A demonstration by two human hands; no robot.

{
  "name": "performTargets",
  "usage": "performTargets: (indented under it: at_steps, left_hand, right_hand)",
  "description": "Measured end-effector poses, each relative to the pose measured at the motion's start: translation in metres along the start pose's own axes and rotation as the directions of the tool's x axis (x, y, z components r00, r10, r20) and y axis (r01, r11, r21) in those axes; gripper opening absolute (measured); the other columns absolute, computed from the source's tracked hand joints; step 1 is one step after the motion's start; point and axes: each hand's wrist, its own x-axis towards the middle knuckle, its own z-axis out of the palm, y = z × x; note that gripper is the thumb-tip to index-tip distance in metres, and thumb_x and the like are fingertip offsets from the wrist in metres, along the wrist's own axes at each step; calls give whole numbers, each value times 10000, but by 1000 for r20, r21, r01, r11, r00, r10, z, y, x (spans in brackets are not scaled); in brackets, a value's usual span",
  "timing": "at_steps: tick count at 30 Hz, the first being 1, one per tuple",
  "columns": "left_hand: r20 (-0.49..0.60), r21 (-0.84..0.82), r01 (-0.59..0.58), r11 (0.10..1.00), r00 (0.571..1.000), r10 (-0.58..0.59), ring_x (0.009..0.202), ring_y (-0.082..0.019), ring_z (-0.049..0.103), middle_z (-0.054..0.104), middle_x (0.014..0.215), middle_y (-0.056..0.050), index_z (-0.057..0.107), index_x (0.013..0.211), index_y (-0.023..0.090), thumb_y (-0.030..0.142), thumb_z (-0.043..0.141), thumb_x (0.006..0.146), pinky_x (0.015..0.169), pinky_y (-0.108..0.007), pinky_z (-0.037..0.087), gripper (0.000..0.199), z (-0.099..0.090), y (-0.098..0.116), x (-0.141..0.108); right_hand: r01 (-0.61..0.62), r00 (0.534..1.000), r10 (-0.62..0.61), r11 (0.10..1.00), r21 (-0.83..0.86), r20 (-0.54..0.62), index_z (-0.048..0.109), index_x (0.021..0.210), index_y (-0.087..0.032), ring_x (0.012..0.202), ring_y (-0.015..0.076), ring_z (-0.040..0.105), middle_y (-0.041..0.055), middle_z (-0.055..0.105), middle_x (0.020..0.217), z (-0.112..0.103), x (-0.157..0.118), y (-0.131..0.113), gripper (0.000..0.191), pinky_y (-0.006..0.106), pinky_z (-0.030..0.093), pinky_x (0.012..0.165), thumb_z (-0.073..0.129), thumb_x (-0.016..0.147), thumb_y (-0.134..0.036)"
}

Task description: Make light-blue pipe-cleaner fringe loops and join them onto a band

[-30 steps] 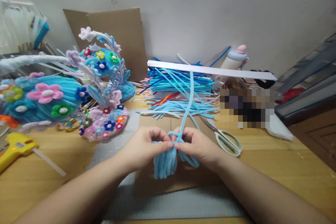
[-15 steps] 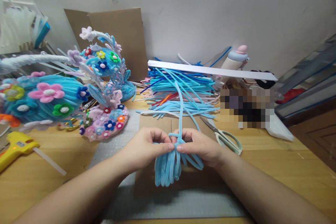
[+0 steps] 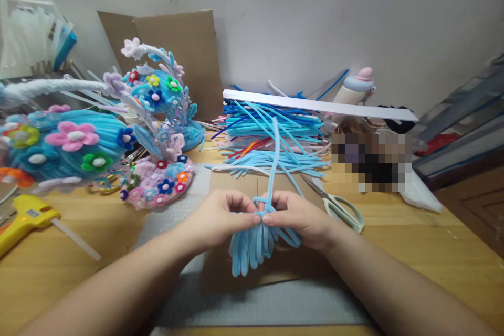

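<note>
Both my hands pinch a light blue bundle of looped pipe cleaners [image 3: 248, 254] at its gathered top, above the cardboard sheet [image 3: 224, 184]. My left hand [image 3: 220, 220] has thumb and fingers closed on the left side of the gather. My right hand [image 3: 301, 218] grips the right side, its thumb pressed on the front near the left thumb. From between the hands one stem stands up, leaning slightly right, and another slants off behind my right hand. The loops hang down below the thumbs. Fingertips behind the gather are partly hidden.
Scissors [image 3: 338, 207] lie right of my hand. Behind are heaped pipe cleaners [image 3: 271, 126] under a white strip [image 3: 315, 104], and a bottle [image 3: 352, 89]. Flower-covered ornaments [image 3: 74, 152] and a yellow glue gun [image 3: 29, 220] stand left. A grey mat [image 3: 307, 304] lies beneath the cardboard.
The loops have swung slightly left and up. The upright stem now leans a little more to the right. Both hands keep their pinch in nearly the same place.
</note>
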Motion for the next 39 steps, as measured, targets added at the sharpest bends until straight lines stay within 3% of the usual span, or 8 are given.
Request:
performTargets:
  at_steps: [4,10,17,25,33,39]
  left_hand:
    - [-3,11,-5,1000,1000,5,609,-96,492,588,658,-3,612,690,109,293,679,654,583,-214,373,199,1,0,0]
    - [-58,87,-11,996,998,16,628,-118,521,615,689,-24,614,702,113,313,662,660,592,-232,397,210,1,0,1]
    - [-83,180,-38,983,995,54,673,-149,554,647,745,-44,633,748,121,339,632,683,617,-251,417,228,1,0,-2]
    - [-49,50,-3,999,999,6,618,-117,524,614,680,-22,613,708,113,322,669,659,585,-231,387,222,-1,-1,0]
    - [-52,-57,36,998,998,-39,598,-116,531,630,662,-27,613,680,114,323,697,625,590,-242,389,232,-1,-2,3]
    - [-72,-70,10,997,997,-15,590,-114,526,626,650,-22,601,663,116,322,704,616,581,-238,386,235,0,-5,4]
  right_hand:
    - [-60,998,61,998,-6,24,630,853,-110,635,96,571,25,628,758,-1,0,-1,287,204,428,601,743,632,-252]
    - [47,997,-55,990,-135,-52,646,814,-118,665,94,563,9,632,737,0,1,-1,267,203,421,642,762,610,-245]
    - [25,994,-44,983,-180,-100,656,803,-110,612,100,549,23,630,708,2,0,-3,296,214,412,583,769,592,-284]
    - [55,990,-66,994,-92,-125,642,840,-138,712,111,577,21,637,812,1,0,2,301,229,433,673,774,594,-249]
    - [8,990,-18,997,-79,-136,646,806,-112,644,108,562,30,621,750,0,3,5,305,226,428,607,780,581,-271]
    - [71,982,-87,993,-100,-170,639,754,-118,611,103,536,13,600,695,3,4,11,280,222,410,581,781,574,-280]
